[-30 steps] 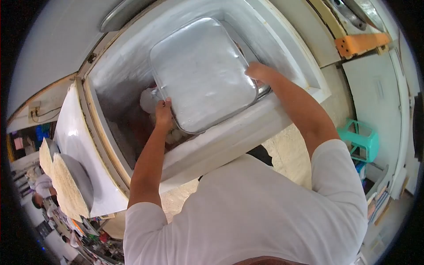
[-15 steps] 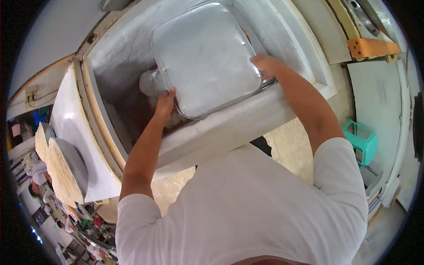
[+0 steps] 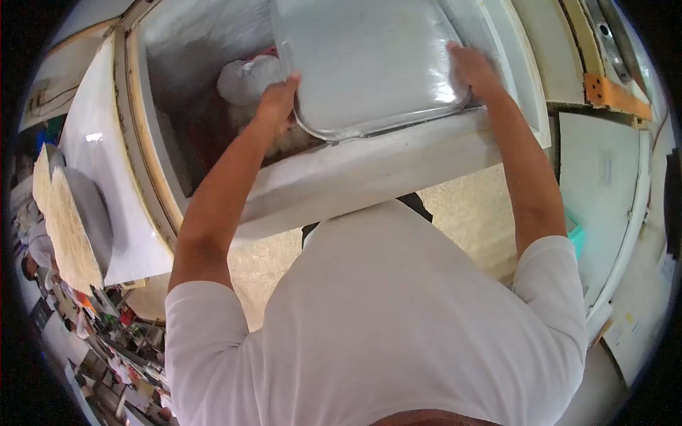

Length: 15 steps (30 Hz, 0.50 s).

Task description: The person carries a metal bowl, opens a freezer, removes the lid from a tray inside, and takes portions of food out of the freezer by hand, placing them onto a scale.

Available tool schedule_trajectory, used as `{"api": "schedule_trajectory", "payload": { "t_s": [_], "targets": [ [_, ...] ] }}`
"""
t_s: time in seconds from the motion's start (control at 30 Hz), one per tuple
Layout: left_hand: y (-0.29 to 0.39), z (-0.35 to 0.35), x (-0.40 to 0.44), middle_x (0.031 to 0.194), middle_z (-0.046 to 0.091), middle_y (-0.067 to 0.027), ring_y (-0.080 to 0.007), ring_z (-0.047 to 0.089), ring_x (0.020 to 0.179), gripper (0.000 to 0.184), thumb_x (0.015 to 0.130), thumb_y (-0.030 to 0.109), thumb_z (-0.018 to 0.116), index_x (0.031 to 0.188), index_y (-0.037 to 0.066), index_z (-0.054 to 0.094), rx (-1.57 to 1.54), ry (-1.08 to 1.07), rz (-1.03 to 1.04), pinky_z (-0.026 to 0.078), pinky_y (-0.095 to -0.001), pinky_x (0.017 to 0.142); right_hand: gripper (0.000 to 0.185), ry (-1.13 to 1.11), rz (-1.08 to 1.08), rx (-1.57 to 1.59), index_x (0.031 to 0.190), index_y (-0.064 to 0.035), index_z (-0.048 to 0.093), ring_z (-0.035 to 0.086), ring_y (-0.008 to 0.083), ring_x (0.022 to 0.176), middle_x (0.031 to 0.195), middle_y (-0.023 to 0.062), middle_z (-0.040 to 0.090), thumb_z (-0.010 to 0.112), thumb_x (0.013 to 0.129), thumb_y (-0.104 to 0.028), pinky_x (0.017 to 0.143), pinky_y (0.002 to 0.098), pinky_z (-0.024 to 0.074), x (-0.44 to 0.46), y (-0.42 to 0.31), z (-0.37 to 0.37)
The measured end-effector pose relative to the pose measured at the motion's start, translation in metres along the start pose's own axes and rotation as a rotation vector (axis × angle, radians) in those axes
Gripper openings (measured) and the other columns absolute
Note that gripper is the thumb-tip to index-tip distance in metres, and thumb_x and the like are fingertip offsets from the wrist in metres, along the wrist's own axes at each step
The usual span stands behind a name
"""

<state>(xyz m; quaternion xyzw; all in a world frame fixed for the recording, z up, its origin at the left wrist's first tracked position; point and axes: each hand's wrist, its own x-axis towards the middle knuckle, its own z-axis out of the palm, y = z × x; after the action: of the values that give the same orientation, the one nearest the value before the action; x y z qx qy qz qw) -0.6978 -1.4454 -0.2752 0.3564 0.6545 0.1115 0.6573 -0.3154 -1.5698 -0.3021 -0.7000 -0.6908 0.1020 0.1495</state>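
Note:
A silvery metal tray (image 3: 369, 67) with rounded corners lies across the right part of a frosted chest freezer (image 3: 369, 170), near its front wall. My left hand (image 3: 279, 103) is closed on the tray's left edge, thumb on top. At the opposite edge, my right hand (image 3: 474, 71) grips the rim; some of its fingers are hidden. Left of the tray, a whitish plastic-wrapped bundle (image 3: 250, 79) sits lower in the freezer. What lies beneath the tray is mostly hidden.
The freezer's opened lid section (image 3: 117, 170) is at left, with a broken foam-edged piece (image 3: 71, 213) by it. An orange bracket (image 3: 616, 96) juts out at upper right. A turquoise plastic item (image 3: 574, 234) stands beyond my right arm. Other people appear far at lower left.
The tray and both hands have shifted up and to the right in view, as the camera view also moved. More of the wrapped bundle shows. Both hands still hold the tray.

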Motion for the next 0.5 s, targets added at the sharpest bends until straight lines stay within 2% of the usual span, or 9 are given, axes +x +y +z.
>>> {"api": "schedule_trajectory", "payload": {
  "t_s": [0.07,0.1,0.17,0.2,0.3,0.37,0.4,0.43,0.5],
  "targets": [
    [0.02,-0.006,0.007,0.113,0.056,-0.0177,-0.027,0.057,0.096,0.051,0.092,0.033,0.052,0.122,-0.009,0.044,-0.141,-0.108,0.102,0.048,-0.0393,0.081,0.053,-0.15,0.924,0.698,0.109,0.0052,0.055,0.059,0.0296,0.086,0.091,0.0185,0.061,0.05,0.089,-0.043,0.076,0.0413,0.047,0.018,-0.017,-0.031],
    [0.032,-0.009,0.001,0.113,0.056,-0.0177,-0.027,0.057,0.096,0.051,0.092,0.033,0.052,0.122,-0.009,0.044,-0.141,-0.107,0.124,0.048,-0.0393,0.081,0.053,-0.133,0.909,0.701,0.109,0.0052,0.055,0.059,0.0296,0.086,0.091,0.0185,0.061,0.05,0.089,-0.043,0.076,0.0413,0.047,0.02,-0.02,-0.038],
    [0.049,-0.019,-0.015,0.115,0.055,-0.0149,-0.026,0.057,0.098,0.049,0.092,0.031,0.053,0.124,-0.006,0.044,-0.246,-0.227,0.093,0.048,-0.0386,0.084,0.056,-0.103,0.93,1.061,0.108,0.0082,0.054,0.058,0.0274,0.083,0.09,0.0169,0.06,0.053,0.088,-0.044,0.074,0.0406,0.0463,0.019,-0.027,-0.048],
    [0.048,-0.023,-0.019,0.119,0.053,-0.0121,-0.025,0.056,0.1,0.049,0.092,0.032,0.054,0.124,-0.003,0.044,-0.198,-0.211,0.121,0.048,-0.0378,0.084,0.056,-0.09,0.917,1.067,0.108,0.0082,0.054,0.058,0.0274,0.083,0.09,0.0169,0.06,0.053,0.088,-0.044,0.074,0.0406,0.0463,0.019,-0.033,-0.049],
    [0.005,-0.041,0.023,0.12,0.052,-0.0112,-0.0257,0.055,0.102,0.046,0.091,0.032,0.055,0.122,-0.001,0.045,-0.093,-0.21,0.064,0.048,-0.0363,0.083,0.055,-0.064,0.813,0.862,0.108,0.0077,0.054,0.057,0.0266,0.083,0.093,0.0175,0.061,0.054,0.088,-0.043,0.074,0.0407,0.0462,0.022,-0.039,-0.036],
    [0.0,-0.04,0.028,0.12,0.052,-0.0119,-0.0263,0.054,0.103,0.048,0.09,0.032,0.057,0.122,-0.001,0.045,-0.085,-0.244,0.065,0.048,-0.0371,0.084,0.053,-0.157,0.735,0.711,0.11,0.0079,0.054,0.058,0.0271,0.086,0.097,0.0177,0.06,0.054,0.088,-0.04,0.075,0.0411,0.046,0.027,-0.028,-0.024],
    [-0.001,-0.039,0.031,0.12,0.052,-0.0125,-0.027,0.054,0.104,0.05,0.089,0.033,0.059,0.122,-0.001,0.045,-0.079,-0.272,0.054,0.047,-0.0378,0.084,0.051,-0.138,0.851,0.811,0.114,0.0068,0.052,0.058,0.0288,0.093,0.106,0.0187,0.06,0.057,0.087,-0.036,0.08,0.0414,0.0465,0.03,-0.023,-0.017],
    [0.001,-0.038,0.035,0.12,0.052,-0.0125,-0.027,0.054,0.104,0.05,0.089,0.033,0.059,0.122,-0.001,0.045,-0.079,-0.282,0.065,0.047,-0.0378,0.084,0.051,-0.124,0.849,0.805,0.114,0.0068,0.052,0.058,0.0288,0.093,0.106,0.0187,0.06,0.057,0.087,-0.036,0.08,0.0414,0.0465,0.03,-0.019,-0.013],
    [0.01,-0.035,0.047,0.12,0.052,-0.013,-0.0281,0.053,0.105,0.055,0.086,0.035,0.062,0.124,-0.002,0.044,0.002,-0.214,0.099,0.045,-0.0397,0.086,0.051,-0.187,0.949,1.114,0.118,0.0059,0.05,0.057,0.0291,0.098,0.113,0.0187,0.057,0.058,0.087,-0.033,0.085,0.0428,0.0459,0.033,-0.012,-0.009]
  ]
}}
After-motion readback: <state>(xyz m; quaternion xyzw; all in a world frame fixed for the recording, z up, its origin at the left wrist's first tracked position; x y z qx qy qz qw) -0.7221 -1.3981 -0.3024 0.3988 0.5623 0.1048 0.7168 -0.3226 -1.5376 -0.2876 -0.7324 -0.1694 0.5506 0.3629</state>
